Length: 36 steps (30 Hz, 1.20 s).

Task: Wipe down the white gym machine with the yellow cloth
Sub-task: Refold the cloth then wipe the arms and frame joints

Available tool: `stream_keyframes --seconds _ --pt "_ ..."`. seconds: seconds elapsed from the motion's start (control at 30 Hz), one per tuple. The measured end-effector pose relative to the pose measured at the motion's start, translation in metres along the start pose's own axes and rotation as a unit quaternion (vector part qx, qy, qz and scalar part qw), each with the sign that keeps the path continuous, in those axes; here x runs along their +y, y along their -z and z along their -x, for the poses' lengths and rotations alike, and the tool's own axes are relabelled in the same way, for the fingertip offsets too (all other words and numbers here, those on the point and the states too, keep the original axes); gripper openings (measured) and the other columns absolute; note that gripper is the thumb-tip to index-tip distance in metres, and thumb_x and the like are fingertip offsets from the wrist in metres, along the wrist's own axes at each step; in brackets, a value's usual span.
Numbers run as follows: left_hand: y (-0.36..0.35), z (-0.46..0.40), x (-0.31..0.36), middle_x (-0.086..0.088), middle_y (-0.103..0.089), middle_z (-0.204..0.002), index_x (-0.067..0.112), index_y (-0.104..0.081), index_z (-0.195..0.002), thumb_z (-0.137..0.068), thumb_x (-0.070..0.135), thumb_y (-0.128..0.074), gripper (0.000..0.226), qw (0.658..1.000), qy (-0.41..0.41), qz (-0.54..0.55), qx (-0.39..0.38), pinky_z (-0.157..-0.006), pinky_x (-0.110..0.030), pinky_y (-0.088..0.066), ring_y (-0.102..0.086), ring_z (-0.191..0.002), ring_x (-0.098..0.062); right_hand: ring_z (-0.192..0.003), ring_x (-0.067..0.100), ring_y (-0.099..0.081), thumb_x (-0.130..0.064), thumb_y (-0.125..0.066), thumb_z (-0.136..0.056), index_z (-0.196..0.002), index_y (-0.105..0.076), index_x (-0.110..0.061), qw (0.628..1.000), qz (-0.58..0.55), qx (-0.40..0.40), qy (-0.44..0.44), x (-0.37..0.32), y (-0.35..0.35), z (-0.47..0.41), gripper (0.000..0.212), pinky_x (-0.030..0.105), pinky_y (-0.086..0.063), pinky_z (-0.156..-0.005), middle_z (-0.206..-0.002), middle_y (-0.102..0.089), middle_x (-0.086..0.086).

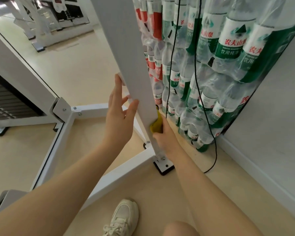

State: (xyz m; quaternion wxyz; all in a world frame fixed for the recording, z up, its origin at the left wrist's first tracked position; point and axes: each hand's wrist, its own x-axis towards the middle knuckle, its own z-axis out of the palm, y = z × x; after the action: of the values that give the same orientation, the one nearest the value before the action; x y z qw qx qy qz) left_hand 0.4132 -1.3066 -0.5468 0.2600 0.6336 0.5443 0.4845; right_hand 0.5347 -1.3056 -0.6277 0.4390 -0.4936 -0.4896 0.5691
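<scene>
Yellow cloth (156,124) bunched small, pressed to the far side of the white gym machine's upright post (131,68), low down near the bolted foot plate (163,165). Right hand (162,135) curled round the cloth. Left hand (120,114) open, fingers straight, steadying the post's near face. Mid-wipe on the post, probably the bottom stretch. Next: likely the base bars (116,176). Smooth painted square tube, flat faces, soft crumpled cloth.
</scene>
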Motion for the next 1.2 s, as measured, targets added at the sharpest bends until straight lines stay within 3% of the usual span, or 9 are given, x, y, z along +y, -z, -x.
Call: stream_keyframes --seconds 0.23,0.33,0.47,0.67,0.8,0.87,0.93,1.1,1.2 --pt "0.020 0.005 0.023 0.022 -0.025 -0.144 0.035 -0.021 -0.143 -0.098 0.018 -0.039 0.051 0.998 0.052 0.014 -0.023 -0.093 -0.010 -0.031 -0.037 -0.123 0.001 -0.132 0.009 -0.038 -0.020 -0.036 -0.085 -0.140 -0.025 -0.032 0.975 -0.064 -0.069 0.201 -0.134 -0.011 0.019 0.058 0.031 -0.033 -0.111 -0.142 -0.039 -0.007" --pt "0.033 -0.002 0.043 0.015 -0.026 -0.147 0.037 -0.036 -0.130 -0.099 0.010 -0.036 0.041 0.999 0.030 0.008 0.025 -0.083 0.004 -0.027 -0.035 -0.122 0.005 -0.139 0.010 -0.027 -0.021 -0.024 -0.098 -0.149 -0.012 -0.025 0.962 -0.044 -0.064 0.261 -0.187 -0.019 0.019 0.053 0.033 -0.026 -0.115 -0.153 -0.025 -0.005" --pt "0.045 -0.018 0.087 0.020 -0.035 -0.141 0.048 -0.031 -0.128 -0.098 0.010 -0.036 0.049 0.988 0.003 0.124 0.094 -0.085 -0.008 -0.033 -0.041 -0.112 0.015 -0.140 0.011 -0.024 -0.002 -0.026 -0.100 -0.150 -0.012 -0.020 0.947 0.005 -0.009 0.321 -0.237 -0.029 0.014 0.054 0.033 -0.022 -0.115 -0.155 -0.021 -0.002" --pt "0.061 -0.032 0.133 0.016 -0.030 -0.148 0.049 -0.026 -0.131 -0.100 0.016 -0.032 0.045 0.978 -0.055 0.174 0.096 -0.109 -0.020 -0.028 -0.030 -0.133 0.002 -0.128 0.010 -0.041 -0.007 -0.033 -0.100 -0.136 -0.024 -0.040 0.965 0.040 -0.010 0.257 -0.203 -0.022 0.019 0.049 0.030 -0.035 -0.109 -0.140 -0.041 -0.007" --pt "0.061 -0.032 0.140 0.013 -0.034 -0.147 0.049 -0.031 -0.128 -0.100 0.019 -0.032 0.041 0.984 -0.068 0.144 0.083 -0.115 -0.035 -0.023 -0.027 -0.136 -0.002 -0.119 0.012 -0.048 -0.008 -0.038 -0.098 -0.143 -0.029 -0.030 0.968 0.094 0.039 0.229 -0.197 -0.022 0.023 0.051 0.032 -0.040 -0.103 -0.132 -0.049 -0.004" --pt "0.064 -0.033 0.142 0.012 -0.038 -0.145 0.046 -0.035 -0.129 -0.100 0.020 -0.033 0.039 0.985 -0.057 0.137 0.087 -0.114 -0.036 -0.026 -0.032 -0.134 -0.006 -0.110 0.006 -0.049 -0.010 -0.041 -0.098 -0.144 -0.031 -0.026 0.958 0.127 0.065 0.250 -0.217 -0.024 0.026 0.050 0.016 -0.042 -0.092 -0.126 -0.050 -0.010" --pt "0.074 -0.036 0.143 0.009 -0.044 -0.141 0.043 -0.042 -0.126 -0.100 0.022 -0.034 0.035 0.986 -0.050 0.136 0.086 -0.111 -0.038 -0.031 -0.038 -0.131 -0.008 -0.100 -0.003 -0.045 -0.013 -0.044 -0.098 -0.144 -0.032 -0.024 0.938 0.147 0.093 0.301 -0.244 -0.029 0.029 0.049 0.001 -0.036 -0.079 -0.118 -0.048 -0.015" --pt "0.099 -0.052 0.158 0.013 -0.036 -0.144 0.036 -0.047 -0.124 -0.101 0.023 -0.029 0.031 0.988 -0.069 0.126 0.062 -0.110 -0.030 -0.031 -0.034 -0.132 -0.004 -0.119 0.011 -0.047 -0.017 -0.047 -0.097 -0.148 -0.020 -0.016 0.871 0.219 0.162 0.409 -0.300 -0.038 0.023 0.058 0.017 -0.034 -0.095 -0.140 -0.046 0.002" --pt "0.109 -0.057 0.171 0.011 -0.039 -0.143 0.034 -0.036 -0.135 -0.100 0.033 -0.027 0.036 0.976 -0.078 0.199 0.025 -0.102 -0.024 -0.040 -0.041 -0.126 0.000 -0.130 0.031 -0.041 -0.016 -0.048 -0.095 -0.146 -0.024 -0.007 0.749 0.346 0.214 0.523 -0.318 -0.033 0.019 0.057 0.034 -0.038 -0.102 -0.145 -0.039 0.016"
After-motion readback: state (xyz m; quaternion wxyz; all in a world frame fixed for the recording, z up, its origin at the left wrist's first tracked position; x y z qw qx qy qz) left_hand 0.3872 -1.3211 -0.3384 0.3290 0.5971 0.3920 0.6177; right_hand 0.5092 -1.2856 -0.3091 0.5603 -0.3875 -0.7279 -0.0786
